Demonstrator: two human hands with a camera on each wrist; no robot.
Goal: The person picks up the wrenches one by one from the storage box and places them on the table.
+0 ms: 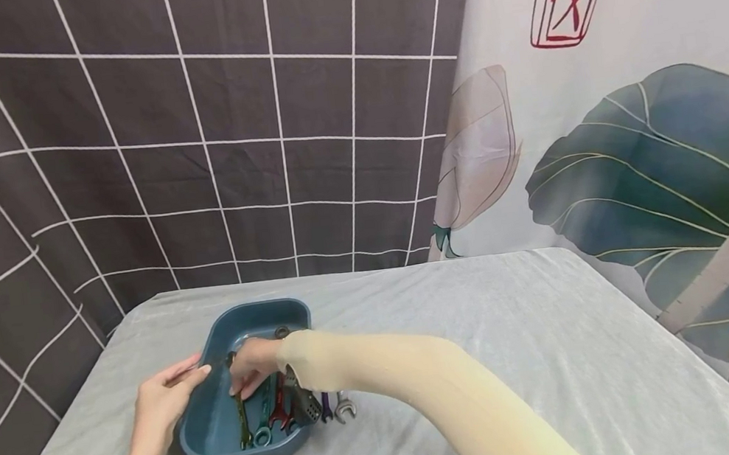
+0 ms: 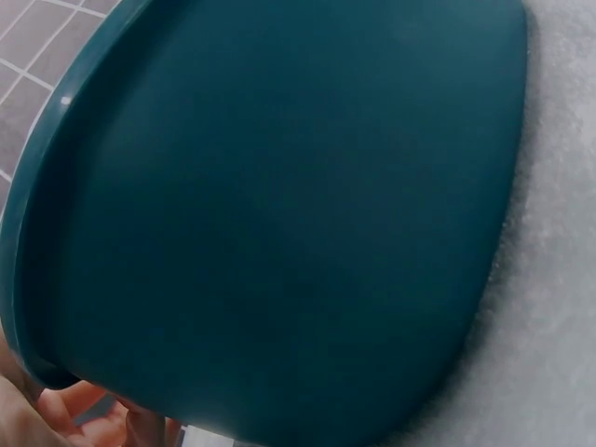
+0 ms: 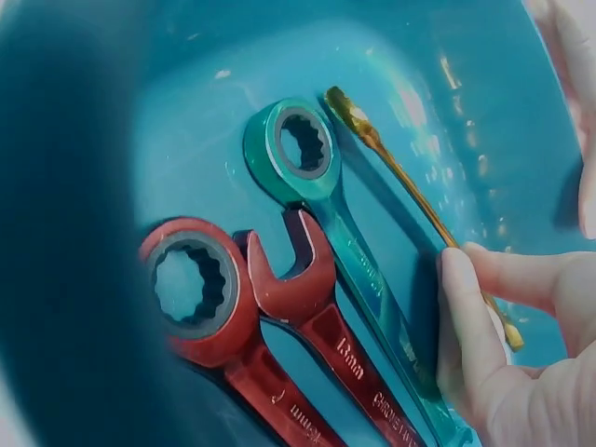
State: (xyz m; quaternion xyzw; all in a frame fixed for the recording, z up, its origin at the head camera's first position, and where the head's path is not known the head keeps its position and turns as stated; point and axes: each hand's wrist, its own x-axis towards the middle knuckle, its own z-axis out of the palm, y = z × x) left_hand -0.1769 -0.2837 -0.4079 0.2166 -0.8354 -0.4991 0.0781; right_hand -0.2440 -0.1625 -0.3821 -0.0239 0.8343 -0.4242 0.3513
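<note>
A blue plastic basin (image 1: 228, 453) stands on the cloth-covered table and holds several combination wrenches. My right hand (image 1: 253, 369) reaches into it and pinches a thin gold wrench (image 3: 405, 182) between thumb and fingers, its near end tilted up. Beside that lie a teal ratchet wrench (image 3: 358, 256), a red open-end wrench (image 3: 326, 340) marked 13mm and a red ratchet wrench (image 3: 256, 377). My left hand (image 1: 165, 397) grips the basin's left rim; some of its fingers (image 2: 112, 428) show under the rim in the left wrist view.
Just right of the basin, a purple wrench (image 1: 326, 408) and a silver open-end wrench (image 1: 344, 409) lie on the grey-white cloth (image 1: 479, 304). Another ring end (image 1: 282, 332) shows inside the basin's far part. A dark grid curtain (image 1: 252, 172) hangs behind the table.
</note>
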